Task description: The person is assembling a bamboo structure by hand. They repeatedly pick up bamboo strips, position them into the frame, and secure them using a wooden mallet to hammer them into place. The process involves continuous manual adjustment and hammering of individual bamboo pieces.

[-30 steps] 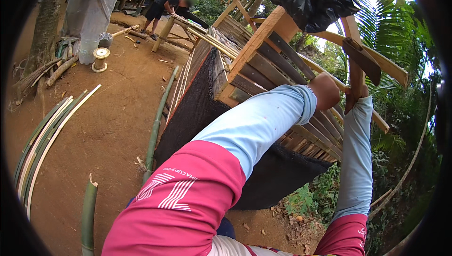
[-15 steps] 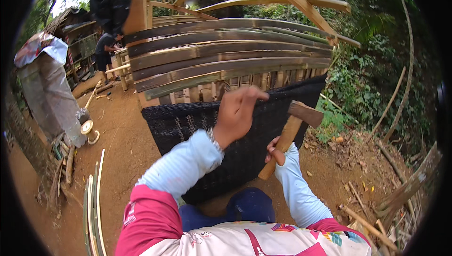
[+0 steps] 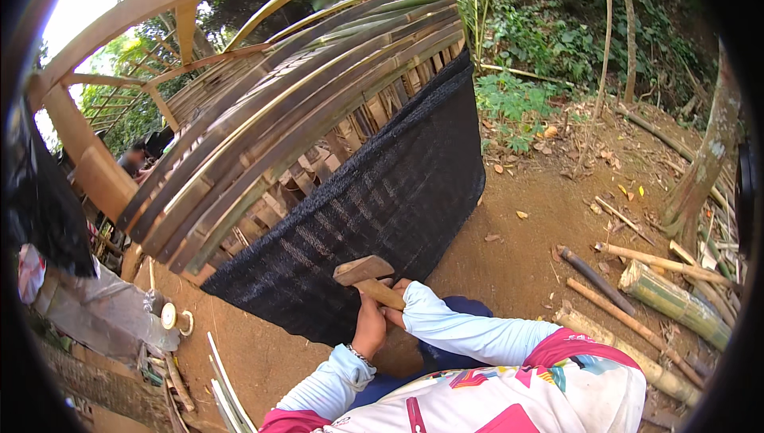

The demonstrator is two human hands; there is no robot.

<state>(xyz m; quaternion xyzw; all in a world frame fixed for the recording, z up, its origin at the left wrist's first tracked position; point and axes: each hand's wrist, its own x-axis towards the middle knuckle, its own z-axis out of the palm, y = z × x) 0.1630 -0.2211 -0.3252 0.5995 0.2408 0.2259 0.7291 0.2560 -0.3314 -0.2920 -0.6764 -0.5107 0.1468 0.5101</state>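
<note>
A hatchet with a rusty head [image 3: 363, 271] and a pale wooden handle [image 3: 383, 294] is held low in front of my body, close to the black mesh cloth [image 3: 382, 194]. My right hand [image 3: 399, 299] is closed round its handle. Pressed up against it, just below the hatchet head, is my left hand [image 3: 368, 331]; its fingers are closed, and what they hold, if anything, is hidden. The black cloth hangs along the lower side of a wall of split bamboo slats [image 3: 278, 130].
A wooden frame post [image 3: 89, 150] stands at the left, with black plastic sheeting [image 3: 44, 194] beside it. Below are a spool [image 3: 177, 319] and thin bamboo strips [image 3: 227, 393]. Bamboo poles [image 3: 676, 303] lie at the right near a tree trunk [image 3: 708, 154]. Another person [image 3: 134, 161] is far left.
My left hand has come down from the cloth's upper edge to my right hand. The hatchet has moved left and lower. My view has swung to the right and tilted.
</note>
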